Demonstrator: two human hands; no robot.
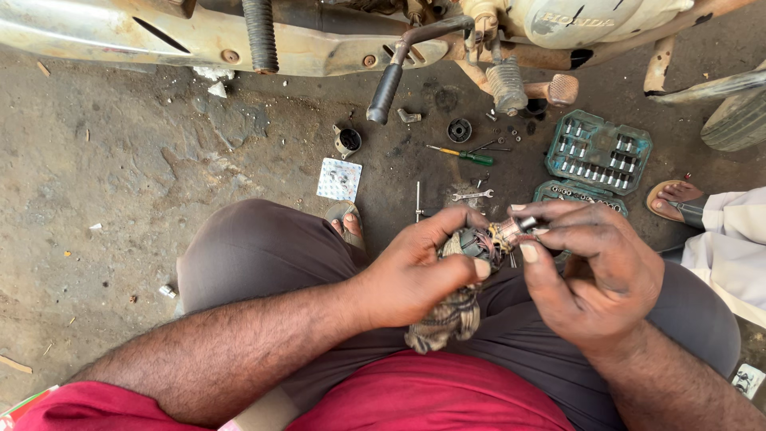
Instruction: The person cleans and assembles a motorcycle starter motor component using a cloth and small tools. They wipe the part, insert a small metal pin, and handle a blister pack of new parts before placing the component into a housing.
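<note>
I squat on a concrete floor with both hands in front of my knees. My left hand grips a small wound metal part with coloured wires, wrapped below in a dirty checked rag. My right hand pinches the part's small silver end piece between thumb and fingers. The part's underside is hidden by my fingers and the rag.
A motorcycle's underside with its kick lever spans the top. On the floor lie a green socket set case, a green-handled screwdriver, a spanner, a small black cup and a white blister card. Another person's sandalled foot is at right.
</note>
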